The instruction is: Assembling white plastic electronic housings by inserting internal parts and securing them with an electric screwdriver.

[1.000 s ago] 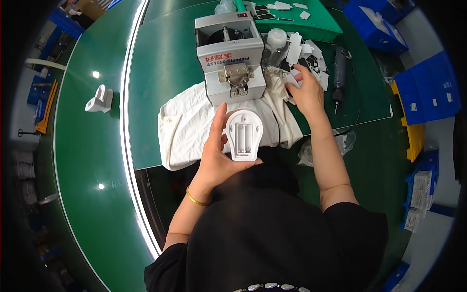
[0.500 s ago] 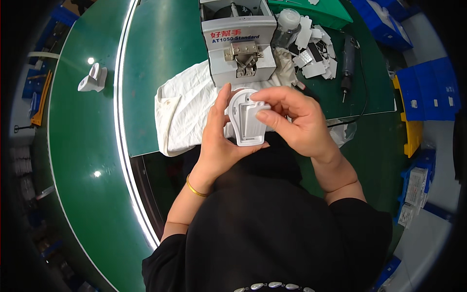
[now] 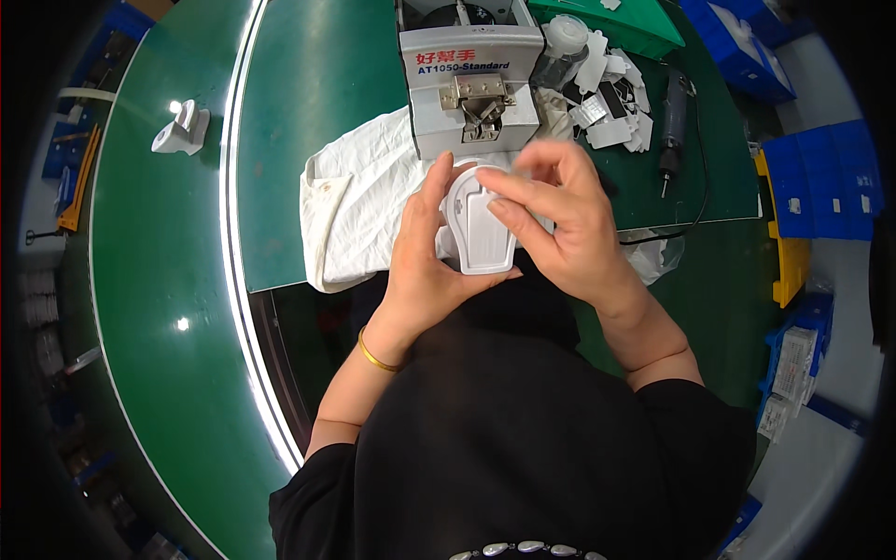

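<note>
My left hand grips a white plastic housing part, rounded at the top and flat at the bottom, held upright in front of my chest. My right hand rests against the part's right side with the fingertips pinched at its upper face; whether something small sits between the fingers is too small to tell. Just beyond the hands stands a grey box-shaped machine with a metal fitting on its front. A white cloth lies on the green table under the hands.
Several white plastic pieces lie right of the machine, next to a dark electric screwdriver with a cable. Another white part sits on the green conveyor belt at the left. Blue bins stand at the right.
My right hand came back from the pile of pieces by the machine to the white part. Both hands now hold the part closer to my body.
</note>
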`<action>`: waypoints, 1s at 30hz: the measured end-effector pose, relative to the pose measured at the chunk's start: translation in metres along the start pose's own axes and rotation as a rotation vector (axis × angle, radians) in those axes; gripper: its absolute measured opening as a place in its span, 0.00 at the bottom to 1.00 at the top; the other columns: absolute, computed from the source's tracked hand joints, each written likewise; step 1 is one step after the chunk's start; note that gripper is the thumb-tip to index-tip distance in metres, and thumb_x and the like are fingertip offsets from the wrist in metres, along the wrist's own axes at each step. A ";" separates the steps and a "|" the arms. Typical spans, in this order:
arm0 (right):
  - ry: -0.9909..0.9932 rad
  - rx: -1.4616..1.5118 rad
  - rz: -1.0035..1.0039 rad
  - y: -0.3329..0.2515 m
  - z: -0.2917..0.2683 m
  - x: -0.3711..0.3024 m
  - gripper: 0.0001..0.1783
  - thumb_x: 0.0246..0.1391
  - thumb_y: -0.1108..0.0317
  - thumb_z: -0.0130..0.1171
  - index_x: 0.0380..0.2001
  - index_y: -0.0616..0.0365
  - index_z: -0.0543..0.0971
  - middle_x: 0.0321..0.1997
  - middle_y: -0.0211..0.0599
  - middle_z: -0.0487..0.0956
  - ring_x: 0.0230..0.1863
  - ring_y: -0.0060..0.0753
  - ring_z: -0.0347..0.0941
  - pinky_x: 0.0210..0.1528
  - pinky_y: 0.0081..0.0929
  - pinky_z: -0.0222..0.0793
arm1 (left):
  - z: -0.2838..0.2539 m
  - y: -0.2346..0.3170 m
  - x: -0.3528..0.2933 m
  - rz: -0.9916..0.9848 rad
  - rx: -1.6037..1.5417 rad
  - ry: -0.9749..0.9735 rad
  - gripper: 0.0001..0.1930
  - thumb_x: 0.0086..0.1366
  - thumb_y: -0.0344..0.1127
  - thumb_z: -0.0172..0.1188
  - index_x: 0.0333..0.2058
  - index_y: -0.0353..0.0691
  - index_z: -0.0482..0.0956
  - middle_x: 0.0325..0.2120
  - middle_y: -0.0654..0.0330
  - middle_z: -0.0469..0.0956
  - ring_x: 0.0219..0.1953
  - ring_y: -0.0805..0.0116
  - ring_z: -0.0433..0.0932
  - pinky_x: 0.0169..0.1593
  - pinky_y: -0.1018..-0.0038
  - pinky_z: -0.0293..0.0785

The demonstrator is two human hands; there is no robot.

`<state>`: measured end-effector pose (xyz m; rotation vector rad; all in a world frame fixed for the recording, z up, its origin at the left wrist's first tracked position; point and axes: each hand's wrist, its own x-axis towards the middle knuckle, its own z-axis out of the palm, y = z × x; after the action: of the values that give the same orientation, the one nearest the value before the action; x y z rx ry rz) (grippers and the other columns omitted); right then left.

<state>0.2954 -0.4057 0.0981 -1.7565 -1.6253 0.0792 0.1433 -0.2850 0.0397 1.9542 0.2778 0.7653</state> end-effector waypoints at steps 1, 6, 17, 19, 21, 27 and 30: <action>0.035 0.082 0.062 0.000 0.006 0.001 0.21 0.61 0.72 0.61 0.57 0.62 0.74 0.53 0.37 0.77 0.56 0.25 0.71 0.58 0.25 0.66 | -0.001 0.002 0.001 -0.002 -0.051 -0.008 0.63 0.38 0.37 0.82 0.70 0.41 0.49 0.62 0.54 0.66 0.60 0.55 0.68 0.55 0.63 0.73; -0.002 1.092 0.538 0.002 0.022 -0.008 0.34 0.60 0.70 0.61 0.67 0.63 0.62 0.62 0.45 0.68 0.59 0.32 0.69 0.62 0.30 0.64 | -0.011 0.015 0.006 -0.077 -0.442 -0.042 0.53 0.55 0.31 0.73 0.71 0.40 0.44 0.64 0.48 0.62 0.64 0.55 0.65 0.63 0.64 0.67; 0.035 0.918 0.460 -0.001 0.025 -0.013 0.35 0.60 0.69 0.61 0.66 0.66 0.60 0.55 0.42 0.73 0.54 0.27 0.72 0.58 0.26 0.67 | -0.012 0.025 0.009 -0.258 -0.522 -0.025 0.46 0.63 0.27 0.63 0.71 0.40 0.41 0.64 0.43 0.61 0.65 0.54 0.65 0.64 0.62 0.65; 0.048 0.950 0.507 0.001 0.022 -0.012 0.35 0.60 0.69 0.62 0.66 0.66 0.60 0.54 0.41 0.74 0.53 0.26 0.72 0.57 0.25 0.67 | -0.011 0.025 0.012 -0.114 -0.305 -0.066 0.55 0.56 0.30 0.71 0.71 0.42 0.37 0.64 0.44 0.62 0.64 0.52 0.66 0.61 0.61 0.69; 0.069 1.020 0.567 0.007 0.018 -0.010 0.35 0.59 0.68 0.63 0.66 0.64 0.62 0.52 0.38 0.76 0.50 0.24 0.73 0.54 0.23 0.69 | -0.008 0.030 0.011 0.053 -0.099 -0.123 0.63 0.45 0.31 0.79 0.71 0.45 0.39 0.63 0.47 0.64 0.64 0.50 0.66 0.59 0.60 0.70; 0.528 -0.136 0.655 0.140 -0.051 -0.002 0.36 0.55 0.57 0.66 0.62 0.65 0.68 0.53 0.45 0.77 0.52 0.37 0.76 0.57 0.32 0.70 | -0.007 0.012 -0.004 -0.072 -0.194 -0.074 0.62 0.40 0.30 0.81 0.69 0.43 0.46 0.62 0.50 0.65 0.64 0.53 0.67 0.63 0.57 0.66; 0.372 -0.812 1.049 0.214 -0.086 -0.024 0.46 0.44 0.48 0.71 0.61 0.66 0.68 0.56 0.52 0.76 0.53 0.47 0.76 0.56 0.38 0.70 | -0.005 0.013 -0.004 -0.028 -0.010 -0.100 0.61 0.40 0.30 0.81 0.69 0.43 0.47 0.61 0.50 0.67 0.62 0.52 0.69 0.64 0.58 0.66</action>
<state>0.5135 -0.4527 0.0359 -2.8503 -0.3112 -0.4484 0.1353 -0.2897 0.0506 1.9680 0.2396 0.6479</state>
